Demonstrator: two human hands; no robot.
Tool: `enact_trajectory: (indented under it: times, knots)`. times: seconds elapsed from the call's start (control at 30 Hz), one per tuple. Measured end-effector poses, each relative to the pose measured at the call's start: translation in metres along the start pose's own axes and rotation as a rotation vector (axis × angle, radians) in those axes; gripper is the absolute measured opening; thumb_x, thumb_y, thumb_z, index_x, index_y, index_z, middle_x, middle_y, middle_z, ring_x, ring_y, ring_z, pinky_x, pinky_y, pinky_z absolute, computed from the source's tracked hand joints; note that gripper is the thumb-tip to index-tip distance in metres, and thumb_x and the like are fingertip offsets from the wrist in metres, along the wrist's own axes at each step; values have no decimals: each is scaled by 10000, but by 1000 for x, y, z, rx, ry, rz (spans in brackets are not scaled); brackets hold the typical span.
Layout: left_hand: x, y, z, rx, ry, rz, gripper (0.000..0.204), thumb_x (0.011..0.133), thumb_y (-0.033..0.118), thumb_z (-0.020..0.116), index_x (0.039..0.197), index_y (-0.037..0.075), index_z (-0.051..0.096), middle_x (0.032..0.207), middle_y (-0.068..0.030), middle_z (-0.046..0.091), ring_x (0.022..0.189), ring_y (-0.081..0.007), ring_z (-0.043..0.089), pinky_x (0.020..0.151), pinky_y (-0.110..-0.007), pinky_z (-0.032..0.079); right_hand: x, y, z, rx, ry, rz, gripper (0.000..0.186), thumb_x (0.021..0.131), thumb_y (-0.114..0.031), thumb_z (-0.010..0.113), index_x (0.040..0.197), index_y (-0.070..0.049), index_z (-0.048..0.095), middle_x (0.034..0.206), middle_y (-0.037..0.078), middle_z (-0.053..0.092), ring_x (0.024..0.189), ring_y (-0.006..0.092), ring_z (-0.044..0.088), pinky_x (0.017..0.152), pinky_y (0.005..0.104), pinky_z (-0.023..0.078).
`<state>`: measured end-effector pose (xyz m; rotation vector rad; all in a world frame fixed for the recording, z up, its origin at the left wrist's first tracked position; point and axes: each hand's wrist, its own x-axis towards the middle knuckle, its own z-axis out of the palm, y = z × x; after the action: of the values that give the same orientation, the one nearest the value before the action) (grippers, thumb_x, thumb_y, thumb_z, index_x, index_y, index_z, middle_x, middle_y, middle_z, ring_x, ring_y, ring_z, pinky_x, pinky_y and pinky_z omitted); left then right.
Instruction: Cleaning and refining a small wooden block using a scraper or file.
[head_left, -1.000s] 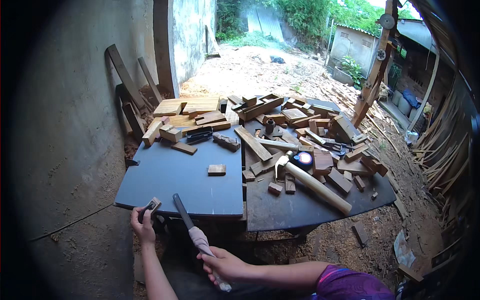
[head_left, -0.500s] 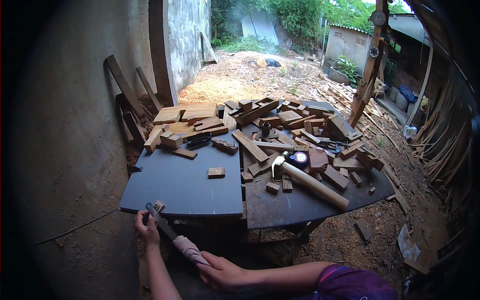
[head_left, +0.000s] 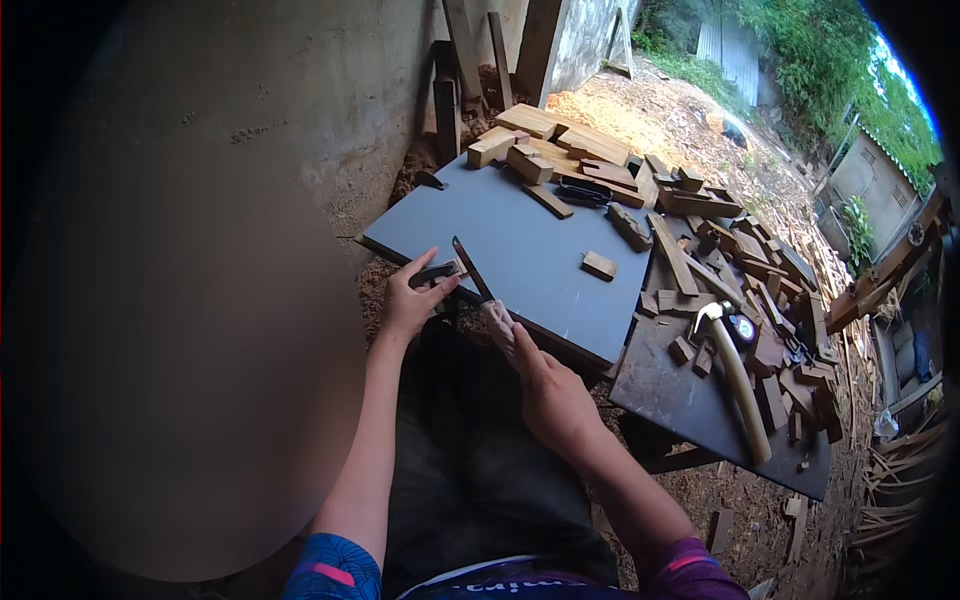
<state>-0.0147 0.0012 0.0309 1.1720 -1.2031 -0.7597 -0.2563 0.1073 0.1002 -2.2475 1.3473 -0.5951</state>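
My left hand grips a small black clamp-like piece with a light wooden block at the front edge of the grey board. My right hand is closed on the cloth-wrapped handle of a long dark file-like blade, whose upper part lies just right of that block; whether they touch I cannot tell. A lone small wooden block rests on the board to the right.
Wood offcuts and a claw hammer cover the dark right tabletop. More pieces lie along the back. Planks lean on the wall; a large blurred area hides the lower left. A wooden post stands right.
The view has swung, so the bench appears tilted and farther right. The blade was raised toward the left hand's piece, crossed it, and now sits just to its right.
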Motion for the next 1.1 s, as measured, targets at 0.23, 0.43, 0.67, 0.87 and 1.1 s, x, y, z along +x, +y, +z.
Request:
enact_trajectory:
  times: [0.23, 0.43, 0.67, 0.87, 1.1]
  knots:
    - [-10, -14, -23, -133, -36, -38, 480, 823, 63, 771, 1251, -56, 587, 1113, -152, 672, 960, -161, 677, 857, -265, 568, 11, -15, 15, -227, -160, 42, 756, 818, -3, 489, 1523, -69, 225, 1076, 238, 575, 817, 427, 652, 734, 518, 526]
    - [-8, -16, -12, -182, -42, -60, 389, 830, 22, 746, 1187, -62, 616, 1061, -122, 689, 932, -131, 674, 834, -251, 570, 43, -27, 26, -274, -199, 70, 756, 830, 1, 467, 1533, -65, 199, 957, 230, 608, 806, 407, 651, 734, 497, 523]
    - [-5, -18, -19, -226, 1, -51, 375, 826, 6, 742, 1177, -54, 624, 1038, -117, 694, 915, -132, 682, 813, -246, 573, 78, -35, 44, -297, -165, -26, 636, 882, -20, 434, 1488, 40, 249, 899, 225, 644, 784, 370, 680, 698, 476, 557]
    - [-9, -19, -11, -147, 1, -6, 370, 819, 27, 761, 1158, -50, 636, 1013, -84, 697, 883, -101, 671, 765, -218, 560, 14, -26, 12, -285, -281, 74, 781, 799, 29, 461, 1532, -43, 201, 880, 244, 629, 789, 409, 658, 723, 505, 525]
    - [-5, -16, -16, -160, -13, -5, 351, 843, 24, 737, 1168, -52, 628, 1036, -107, 697, 893, -114, 672, 782, -233, 562, 80, -24, 38, -245, -209, 18, 759, 832, 6, 467, 1537, -56, 194, 864, 234, 632, 781, 394, 660, 705, 493, 527]
